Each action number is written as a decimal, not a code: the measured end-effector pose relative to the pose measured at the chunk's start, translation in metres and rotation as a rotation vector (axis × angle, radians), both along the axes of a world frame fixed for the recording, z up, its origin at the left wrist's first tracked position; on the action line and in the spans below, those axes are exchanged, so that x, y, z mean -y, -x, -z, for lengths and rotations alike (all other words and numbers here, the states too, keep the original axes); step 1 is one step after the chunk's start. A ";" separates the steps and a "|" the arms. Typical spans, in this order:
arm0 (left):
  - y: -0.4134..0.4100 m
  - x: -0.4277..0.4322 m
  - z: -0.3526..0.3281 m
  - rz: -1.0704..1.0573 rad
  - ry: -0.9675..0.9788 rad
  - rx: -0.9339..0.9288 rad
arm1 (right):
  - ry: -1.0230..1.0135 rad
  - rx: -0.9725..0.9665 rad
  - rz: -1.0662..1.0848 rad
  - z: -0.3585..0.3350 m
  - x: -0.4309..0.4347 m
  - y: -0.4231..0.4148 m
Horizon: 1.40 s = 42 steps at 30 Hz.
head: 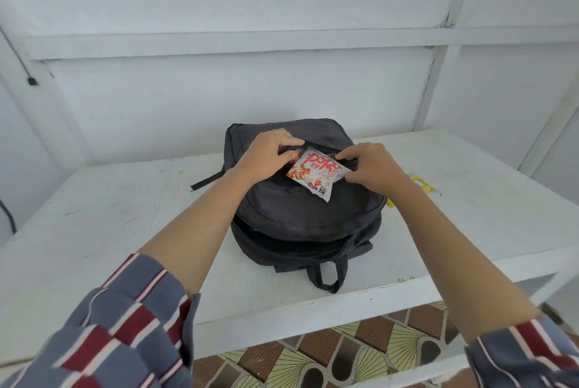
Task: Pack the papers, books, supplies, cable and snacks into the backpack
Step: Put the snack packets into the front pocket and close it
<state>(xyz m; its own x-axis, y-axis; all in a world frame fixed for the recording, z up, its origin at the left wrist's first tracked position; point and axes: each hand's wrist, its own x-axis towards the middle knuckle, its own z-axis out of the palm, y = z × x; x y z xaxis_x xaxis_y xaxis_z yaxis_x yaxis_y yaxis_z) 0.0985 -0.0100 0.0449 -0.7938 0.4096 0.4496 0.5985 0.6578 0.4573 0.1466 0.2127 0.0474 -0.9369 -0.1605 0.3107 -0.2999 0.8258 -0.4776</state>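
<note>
1. Left hand (266, 157): fingers (286, 140) are curled together over the far lip of the front pocket opening, thumb underneath, clamping the black fabric of the pocket edge. The grip sits at 10 o'clock from the packet's centre.

2. Right hand (374, 168): fingers (344, 154) and thumb are drawn together in a pinch on the 3 o'clock edge of the white foil snack packet with red lettering (313, 176), at the pocket mouth.

3. Snack packet: it lies tilted on top of the black fabric backpack (307, 215), between the two hands. Its 12 o'clock end sits at the open pocket mouth, partly under the lip. Its 6 o'clock corner rests outside on the pocket front.

4. Backpack: it lies flat on the white painted tabletop (125, 215). Its black carry loop (326, 276) is at 6 o'clock, at the near tabletop edge. A black strap (206, 182) extends at 9 o'clock.

5. Tabletop, 3 o'clock of the backpack: small yellow items (421, 184) lie near the backpack; their type cannot be determined.

6. Periphery: both forearms wear rolled-up blue, red and white plaid sleeves (125, 325). A patterned tile floor (344, 353) shows below the tabletop. A black cable (22, 64) runs down the white wall at 10 o'clock.
</note>
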 end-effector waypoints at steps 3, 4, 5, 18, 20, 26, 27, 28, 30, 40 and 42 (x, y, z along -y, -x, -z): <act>0.000 0.000 0.000 0.001 0.004 0.001 | 0.162 0.026 -0.089 -0.011 0.004 -0.008; 0.001 0.000 0.001 0.003 0.006 -0.001 | 0.228 0.067 -0.138 -0.013 0.007 -0.012; 0.002 0.001 0.001 0.005 0.006 -0.005 | 0.282 0.114 -0.195 -0.014 0.011 -0.017; 0.002 0.001 0.001 0.005 -0.005 0.001 | 0.033 0.283 -0.276 0.020 0.025 0.003; 0.002 0.001 0.001 0.009 -0.006 -0.002 | 0.004 0.266 -0.269 0.020 0.026 0.009; 0.003 0.002 -0.003 0.013 -0.005 -0.006 | -0.028 0.228 -0.187 0.018 0.028 0.024; 0.003 0.002 -0.004 0.012 -0.003 -0.010 | -0.040 0.230 -0.175 0.017 0.028 0.026; 0.003 0.001 -0.004 0.010 -0.001 -0.014 | -0.052 0.238 -0.164 0.016 0.029 0.028; 0.003 0.001 -0.005 0.010 -0.005 -0.019 | -0.076 0.254 -0.148 0.015 0.029 0.029; 0.003 0.002 -0.004 0.026 -0.031 -0.053 | -0.025 0.136 -0.202 0.019 0.044 0.012; 0.003 0.002 -0.005 0.038 -0.018 -0.061 | -0.080 0.176 -0.193 0.019 0.046 0.019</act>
